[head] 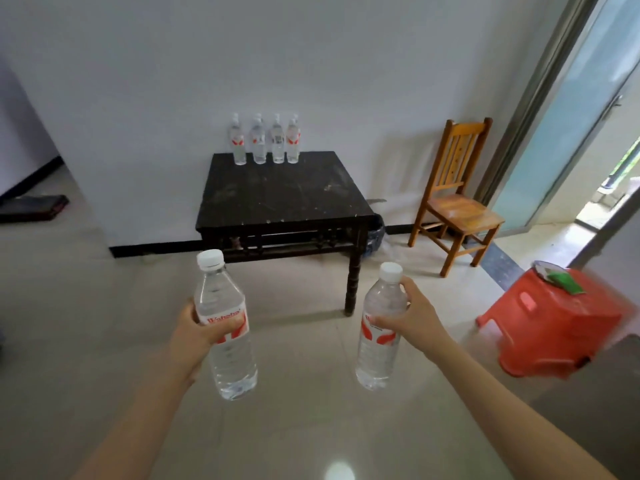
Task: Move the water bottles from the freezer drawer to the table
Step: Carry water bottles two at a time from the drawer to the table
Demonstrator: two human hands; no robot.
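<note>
Currently two water bottles in transit, both upright and off the floor, well short of the table's near edge. The left-hand bottle is gripped by the left hand, fingers wrapped round the red-and-white label at mid-body. The right-hand bottle is gripped higher by the right hand, fingers curled round the shoulder just under the white cap. Both are sealed and look full of clear water. A row of matching bottles stands at the table's far edge, close to the wall: at least four, possibly more tucked behind, count uncertain. The rest of the dark top is bare but scuffed. The freezer drawer is not in view, so what remains in it cannot be told. Judgement: task well under way, several bottles delivered, this pair yet to be set down, likely in front of or beside the row. Right of the table, a wooden chair; nearer than the table on that side, a red plastic stool with something green on it.
</note>
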